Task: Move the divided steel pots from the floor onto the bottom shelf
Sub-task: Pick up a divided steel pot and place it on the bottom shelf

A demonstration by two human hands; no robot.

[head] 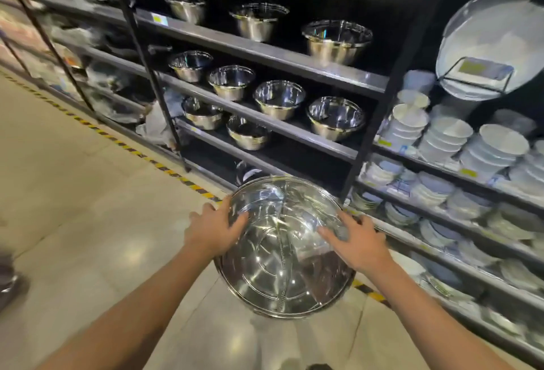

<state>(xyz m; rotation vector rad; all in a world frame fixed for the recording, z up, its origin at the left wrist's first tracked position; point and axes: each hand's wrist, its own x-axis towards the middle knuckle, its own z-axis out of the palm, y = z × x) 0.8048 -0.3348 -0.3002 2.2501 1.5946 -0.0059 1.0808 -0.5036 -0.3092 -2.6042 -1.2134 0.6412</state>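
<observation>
A large shiny divided steel pot (pixel 282 255), wrapped in clear plastic, is held above the floor in front of the black shelving. A curved divider runs down its middle. My left hand (pixel 213 229) grips its left rim, thumb over the edge. My right hand (pixel 357 241) grips its right rim, fingers spread across the plastic. The bottom shelf (pixel 223 175) lies just beyond the pot, low and dark, with another wrapped steel pot (pixel 245 174) partly visible on it.
Higher shelves hold several steel bowls (pixel 335 118). To the right, racks carry stacks of white bowls and plates (pixel 444 137). Yellow-black hazard tape (pixel 141 154) runs along the shelf base on the beige floor. A dark object (pixel 8 281) sits at far left.
</observation>
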